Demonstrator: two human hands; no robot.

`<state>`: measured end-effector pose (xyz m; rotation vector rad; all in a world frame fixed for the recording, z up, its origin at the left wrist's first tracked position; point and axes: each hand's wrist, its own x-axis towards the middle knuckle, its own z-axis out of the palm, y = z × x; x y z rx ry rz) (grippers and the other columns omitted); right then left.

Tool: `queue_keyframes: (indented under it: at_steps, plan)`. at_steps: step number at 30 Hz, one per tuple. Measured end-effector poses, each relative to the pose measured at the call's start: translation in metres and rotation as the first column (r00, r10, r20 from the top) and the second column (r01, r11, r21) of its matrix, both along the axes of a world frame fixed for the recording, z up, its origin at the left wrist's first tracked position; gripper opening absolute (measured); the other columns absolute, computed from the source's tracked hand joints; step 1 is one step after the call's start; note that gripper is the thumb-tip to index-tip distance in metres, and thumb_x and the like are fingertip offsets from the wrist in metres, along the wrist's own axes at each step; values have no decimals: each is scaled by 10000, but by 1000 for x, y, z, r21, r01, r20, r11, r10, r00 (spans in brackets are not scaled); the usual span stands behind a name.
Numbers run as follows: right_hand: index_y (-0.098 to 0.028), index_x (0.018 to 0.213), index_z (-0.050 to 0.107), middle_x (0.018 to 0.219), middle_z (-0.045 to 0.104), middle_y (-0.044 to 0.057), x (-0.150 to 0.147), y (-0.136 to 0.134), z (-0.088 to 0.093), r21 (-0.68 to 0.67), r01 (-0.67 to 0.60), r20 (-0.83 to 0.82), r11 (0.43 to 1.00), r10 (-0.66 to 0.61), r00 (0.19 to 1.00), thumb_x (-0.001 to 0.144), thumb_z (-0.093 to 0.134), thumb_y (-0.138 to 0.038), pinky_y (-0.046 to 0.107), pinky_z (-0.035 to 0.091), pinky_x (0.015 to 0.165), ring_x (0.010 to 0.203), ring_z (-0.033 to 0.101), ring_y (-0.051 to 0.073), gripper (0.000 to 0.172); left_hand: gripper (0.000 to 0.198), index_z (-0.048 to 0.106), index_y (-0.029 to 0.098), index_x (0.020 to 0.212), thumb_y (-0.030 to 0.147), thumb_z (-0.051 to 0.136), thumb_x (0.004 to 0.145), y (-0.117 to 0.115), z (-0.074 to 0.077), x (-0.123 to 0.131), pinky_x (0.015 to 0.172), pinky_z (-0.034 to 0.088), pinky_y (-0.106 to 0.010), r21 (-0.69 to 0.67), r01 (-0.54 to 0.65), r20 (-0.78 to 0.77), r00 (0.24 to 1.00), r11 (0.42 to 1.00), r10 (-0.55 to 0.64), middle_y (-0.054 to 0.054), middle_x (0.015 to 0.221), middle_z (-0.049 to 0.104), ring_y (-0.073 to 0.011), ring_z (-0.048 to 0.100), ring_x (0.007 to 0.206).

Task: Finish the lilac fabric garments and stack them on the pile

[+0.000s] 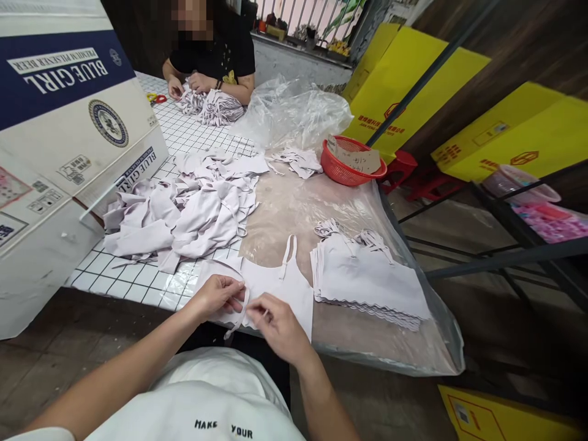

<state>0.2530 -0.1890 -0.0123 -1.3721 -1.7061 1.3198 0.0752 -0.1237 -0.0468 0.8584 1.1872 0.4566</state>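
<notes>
While left hand and right hand are pinching: a strap on the pale garment
Strap risk: could be twisting, if either hand is rolling it

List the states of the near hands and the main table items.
Left hand: fingers curled at thin strap, grip unclear
Right hand: fingers curled beside it, grip unclear
Front garment: spread flat
Garment stack: neatly layered
Loose pile: crumpled, jumbled
Red basket: holding cardboard
Clear plastic: crumpled
Far bundle: bunched
Scissors: blades hidden
</notes>
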Motion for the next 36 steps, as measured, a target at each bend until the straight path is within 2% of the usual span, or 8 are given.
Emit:
queue_keyframes:
  at_steps: [2,4,8,13,26,31,33,36]
  plan:
    - [-182,894,616,759,603,-3,-2,17,-13,-155,199,-27,968,-206,978,929,541,-405,209,436,507,595,557,104,237,555,673,122,767,635,784,589,1,2,0,498,438,-217,-8,-3,4,1000,1000,3,-84,804,728,-157,684,581]
    - [-182,909,579,697,573,-31,-4,32,-25,-281,242,-27,929,-260,965,913,556,-422,188,385,438,494,506,80,241,513,664,127,792,605,763,630,2,4,-2,484,421,-212,2,14,-25,1000,1000,-14,-77,814,729,-153,683,564]
    - [-169,890,585,589,545,-60,-11,49,-37,-337,195,43,921,-192,980,900,606,-394,176,354,417,420,459,61,226,415,623,137,746,545,694,711,8,4,-11,445,375,-202,73,87,-132,988,994,-76,-75,783,735,-136,655,501]
    - [-166,821,609,542,506,-71,-21,53,-34,-349,151,86,925,-129,988,847,688,-302,185,338,417,427,427,63,160,381,580,155,668,524,633,748,16,5,-14,416,372,-215,151,136,-185,977,979,-107,-30,588,681,-104,532,365]
    - [-178,922,553,550,537,-88,-27,63,-37,-452,137,-72,881,-189,979,882,613,-218,166,371,427,405,450,53,83,420,497,172,548,501,727,671,22,-3,-10,375,259,-195,95,-40,-91,995,995,49,35,455,519,-57,396,328]
    - [-146,802,604,514,492,-85,-28,57,-32,-517,-29,-197,856,-86,977,873,645,-321,159,276,400,386,379,31,193,420,454,186,500,467,733,641,24,3,-7,378,252,-190,134,-41,-70,996,990,51,59,414,443,-45,353,328]
    - [-131,808,668,515,486,-78,-25,49,-27,-503,-150,-258,851,17,966,842,686,-417,170,268,411,402,361,32,289,410,444,188,503,451,729,636,27,6,-10,379,241,-184,149,-73,-69,994,986,84,62,420,438,-39,340,334]
    - [-127,858,751,642,626,-10,-13,33,-16,-429,-365,-321,826,239,917,808,700,-542,195,354,496,518,462,68,422,384,455,186,522,432,729,631,37,10,-15,378,223,-178,154,-131,-75,987,979,143,64,434,438,-35,332,345]
